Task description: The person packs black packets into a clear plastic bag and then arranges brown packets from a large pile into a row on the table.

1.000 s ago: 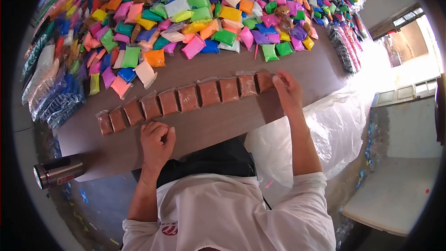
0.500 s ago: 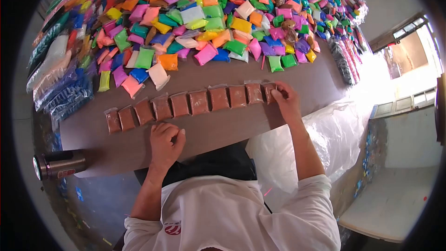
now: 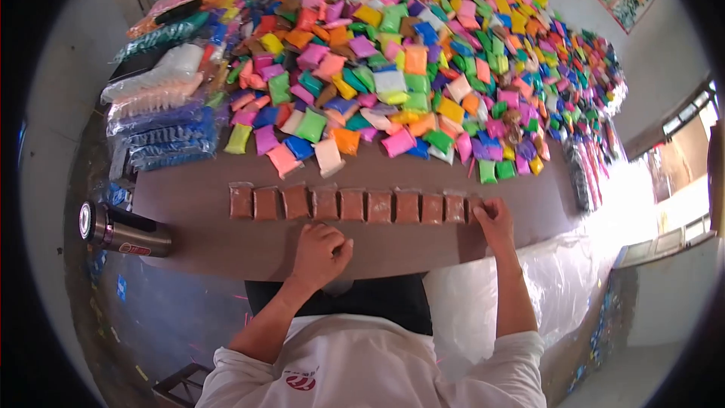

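A row of several flat brown packets (image 3: 379,206) lies side by side across the brown table (image 3: 196,193). At the right end of the row, my right hand (image 3: 495,224) has its thumb and fingers on the last brown packet (image 3: 474,209), pinching its edge. My left hand (image 3: 322,252) rests curled on the table just below the left-middle packets, its fingers bent in; nothing shows in it.
A large heap of colourful packets (image 3: 408,60) covers the table's far side. Bagged packets (image 3: 162,117) are stacked at the far left. A steel flask (image 3: 124,231) lies at the left edge. Clear plastic sheeting (image 3: 555,279) hangs at the right.
The camera view has shifted and tilted, so the table and heap appear moved right and lower. Both hands keep nearly the same places beside the row.
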